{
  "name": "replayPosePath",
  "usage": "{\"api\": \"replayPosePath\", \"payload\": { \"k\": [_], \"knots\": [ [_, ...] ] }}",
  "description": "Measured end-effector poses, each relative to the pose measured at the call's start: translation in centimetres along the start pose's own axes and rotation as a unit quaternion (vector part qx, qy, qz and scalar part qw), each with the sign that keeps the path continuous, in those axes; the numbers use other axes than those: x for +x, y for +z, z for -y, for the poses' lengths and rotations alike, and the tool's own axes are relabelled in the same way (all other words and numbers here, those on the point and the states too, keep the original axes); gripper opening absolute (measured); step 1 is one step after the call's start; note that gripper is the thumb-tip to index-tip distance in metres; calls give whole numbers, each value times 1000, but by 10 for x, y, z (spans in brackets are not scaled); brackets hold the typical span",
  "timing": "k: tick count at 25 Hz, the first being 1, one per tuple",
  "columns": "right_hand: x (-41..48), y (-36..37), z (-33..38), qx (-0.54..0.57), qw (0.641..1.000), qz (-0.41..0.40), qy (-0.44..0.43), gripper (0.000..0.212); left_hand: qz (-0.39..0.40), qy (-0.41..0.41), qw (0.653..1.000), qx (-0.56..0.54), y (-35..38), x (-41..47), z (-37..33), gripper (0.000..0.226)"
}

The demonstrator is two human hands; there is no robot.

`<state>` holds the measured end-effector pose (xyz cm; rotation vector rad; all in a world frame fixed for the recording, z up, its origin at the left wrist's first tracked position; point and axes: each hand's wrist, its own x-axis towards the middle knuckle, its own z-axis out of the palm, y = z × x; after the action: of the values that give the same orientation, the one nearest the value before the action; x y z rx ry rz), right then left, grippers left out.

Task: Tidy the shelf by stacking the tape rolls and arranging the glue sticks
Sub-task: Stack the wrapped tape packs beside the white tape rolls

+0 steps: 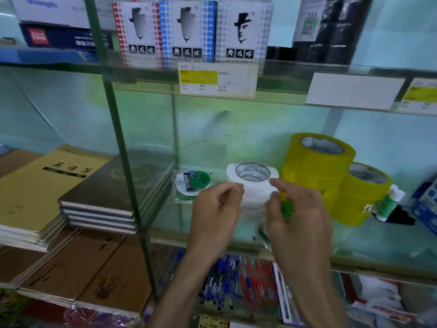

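Observation:
A stack of white tape rolls (254, 183) stands on the glass shelf (369, 242). My left hand (216, 204) presses its left side and my right hand (298, 209) its right side, fingertips on the top roll. A green glue stick (286, 208) shows under my right palm. Left of the stack lies a small green-labelled tape roll (192, 183) in plastic wrap. To the right rise a tall stack of yellow tape rolls (314, 171) and a shorter yellow stack (361, 195). Another glue stick (389, 202) with a white cap leans against the shorter stack.
A green metal upright (118, 143) and a glass divider bound the shelf on the left, with stacked notebooks (47, 185) beyond. Boxes (189, 31) sit on the glass shelf above. Pens (236, 280) fill the level below. A blue box (425, 204) sits at far right.

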<state>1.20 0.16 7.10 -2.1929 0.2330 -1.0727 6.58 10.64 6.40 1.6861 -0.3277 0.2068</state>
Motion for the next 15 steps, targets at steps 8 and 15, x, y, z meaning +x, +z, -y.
{"api": "replayPosePath", "payload": {
  "k": [8, 15],
  "knots": [
    [7, -28, -83, -101, 986, -7, 134, 21, 123, -52, 986, 105, 52, -7, 7, 19],
    [3, -28, -83, -85, 985, 37, 146, 25, 130, -44, 985, 102, 59, -13, 3, 34]
  ]
}}
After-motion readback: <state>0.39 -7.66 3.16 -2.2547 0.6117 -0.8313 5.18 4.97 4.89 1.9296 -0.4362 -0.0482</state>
